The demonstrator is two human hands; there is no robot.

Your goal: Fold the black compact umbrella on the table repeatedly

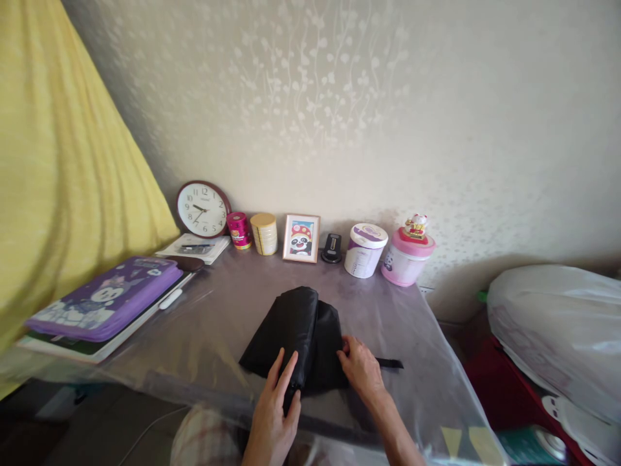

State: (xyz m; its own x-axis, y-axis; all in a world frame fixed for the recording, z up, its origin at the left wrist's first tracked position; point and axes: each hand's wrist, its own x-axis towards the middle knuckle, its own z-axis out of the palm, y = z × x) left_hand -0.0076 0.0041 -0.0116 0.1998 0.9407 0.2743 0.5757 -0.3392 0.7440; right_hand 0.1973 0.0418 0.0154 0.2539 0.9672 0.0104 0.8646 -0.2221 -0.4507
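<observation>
Patterned wall: pale in the head view, behind the table, beside a yellow curtain.
Black folded fabric: lying toward the table's near edge, between both hands, rolled thicker along the middle.
Left hand: laid with fingers spread over the roll's near end; cannot tell whether gripping.
Right hand: curled, apparently pinching the fabric's right edge between thumb and finger.
Loosening: possible, given slick-looking cloth, on easing either hand.
Black strap: jutting out past the right hand; could snag under the wrist.
Plastic sheet: loose over the near edge; might ruck up if dragged.
Back row: clock, pink tin, panda picture frame, purple-and-white tub, lucky cat figurine on a pink-lidded tub; limiting reach beyond the fabric.
Purple zip case: well apart at left, not blocking.
</observation>
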